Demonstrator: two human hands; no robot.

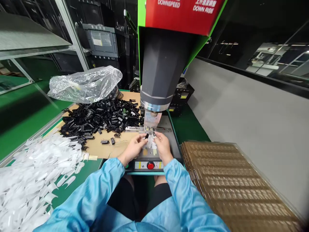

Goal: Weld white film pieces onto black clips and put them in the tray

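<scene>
My left hand (133,148) pinches a small black plastic part (146,136) between thumb and fingertips, just in front of the machine's head. Close to it on the right, my right hand (163,146) has its thumb and fingers pressed together around something small that I cannot make out. Both hands are above the grey machine base (172,149), below a clear plate (152,118) under the press head (155,104). Between the hands, pale labels or pieces lie on the base. A red button (150,165) sits on the front panel, near my wrists.
A heap of black plastic parts (101,117) lies on cardboard at the left, with a few loose ones nearer. White curved pieces (36,174) are piled at the front left. A clear plastic bag (85,83) stands behind. Stacked brown trays (231,180) are at the right.
</scene>
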